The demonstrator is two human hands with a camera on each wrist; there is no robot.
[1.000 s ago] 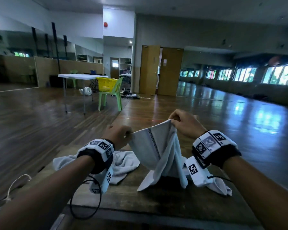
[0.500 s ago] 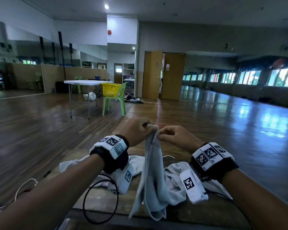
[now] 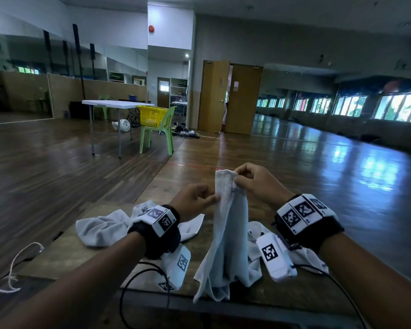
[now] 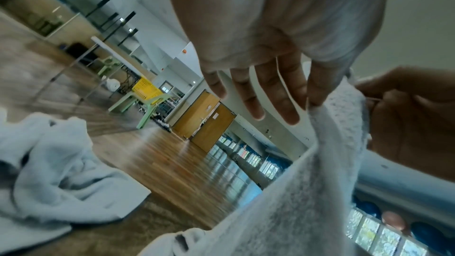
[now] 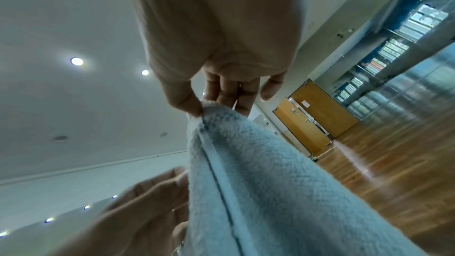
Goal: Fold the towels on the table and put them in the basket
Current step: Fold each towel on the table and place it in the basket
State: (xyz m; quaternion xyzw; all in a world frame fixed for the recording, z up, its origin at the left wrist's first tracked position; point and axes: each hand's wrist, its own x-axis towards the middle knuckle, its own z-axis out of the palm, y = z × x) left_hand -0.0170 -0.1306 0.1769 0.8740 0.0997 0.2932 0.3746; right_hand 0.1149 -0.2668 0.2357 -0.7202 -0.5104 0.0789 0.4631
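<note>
Cable loops dark at the lower left of the head view, over the near edge of the wooden table. Just above it, a crumpled white towel lies on the tabletop, partly behind the left wrist band. In the upper left of the frame, far across the floor, a yellow basket sits on a green chair beside a white folding table. Toward the centre, the left hand touches the left edge of the held towel a little below its top; the left wrist view shows its fingers mostly straight and slightly spread, the one nearest the cloth meeting the towel's edge against the thumb. That grey-white towel hangs upright and narrow in the middle of the frame, its lower end draped over the table's near edge. At its top right, the right hand pinches the upper corner between thumb and fingertips, its other fingers curled, as the right wrist view confirms. Right of centre, another white towel lies bunched on the table behind the hanging one and under the right wrist.
</note>
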